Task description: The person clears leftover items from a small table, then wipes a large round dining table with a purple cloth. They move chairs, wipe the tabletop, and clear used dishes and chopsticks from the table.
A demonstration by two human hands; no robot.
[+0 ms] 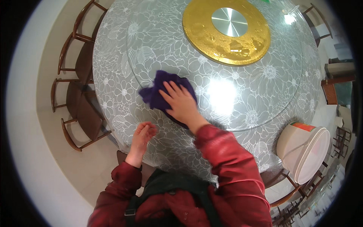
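Note:
My right hand (180,103) lies flat with its fingers spread on a crumpled purple cloth (153,99), pressing it against the glass tabletop. One corner of the cloth sticks out to the left of the fingers. My left hand (143,137) hovers over the near left part of the table, its fingers loosely curled and nothing visible in them. Beneath both is a large round table (121,90) with a grey cloth patterned in white flowers and a round glass plate on top.
A gold disc (193,36) with a silver centre sits at the table's far side. At the right edge a white plastic bucket (293,145) leans over on its side. Brown wooden chairs (85,117) stand along the left, beside a white wall (22,125).

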